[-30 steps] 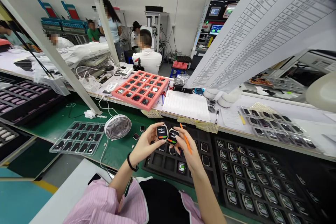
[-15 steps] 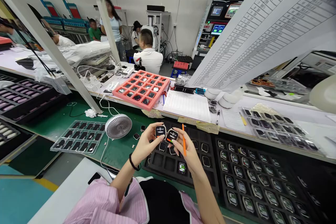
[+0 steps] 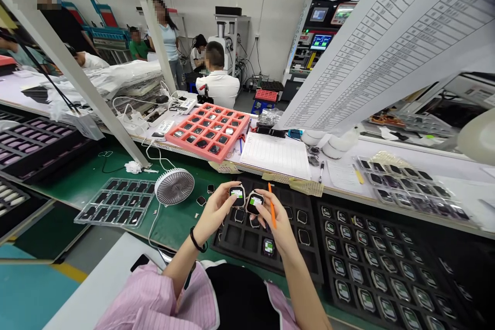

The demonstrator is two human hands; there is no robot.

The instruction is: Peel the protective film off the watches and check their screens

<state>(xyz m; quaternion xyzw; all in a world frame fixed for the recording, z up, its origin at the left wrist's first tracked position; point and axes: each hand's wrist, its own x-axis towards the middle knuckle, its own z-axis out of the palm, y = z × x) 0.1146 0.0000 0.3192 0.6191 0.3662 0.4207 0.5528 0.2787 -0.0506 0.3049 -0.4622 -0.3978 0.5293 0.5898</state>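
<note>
My left hand (image 3: 215, 212) grips a smartwatch (image 3: 237, 194) without a strap, its thumb on the lit screen. Beside it, my right hand (image 3: 277, 221) is closed on a second smartwatch (image 3: 255, 202), thumb near the bottom of its screen. An orange stick (image 3: 273, 206), perhaps a pry tool or pen, is also tucked between the right fingers. Both screens show white and green patches. Below the hands lies a black foam tray (image 3: 232, 234) with several watches in its pockets, one of them lit (image 3: 268, 246).
To the right, another black tray (image 3: 350, 273) holds many watches. A coral tray (image 3: 181, 145) of watch parts sits on the shelf beside a printed form (image 3: 276, 157). A white fan (image 3: 175, 186) and a clear plastic tray (image 3: 112, 201) are at left. Hanging sheets (image 3: 348, 56) block the upper right.
Both held watch screens have switched from dark displays with text to white and green patches. The left thumb has shifted slightly on its screen. In the background, a person in black has come into view.
</note>
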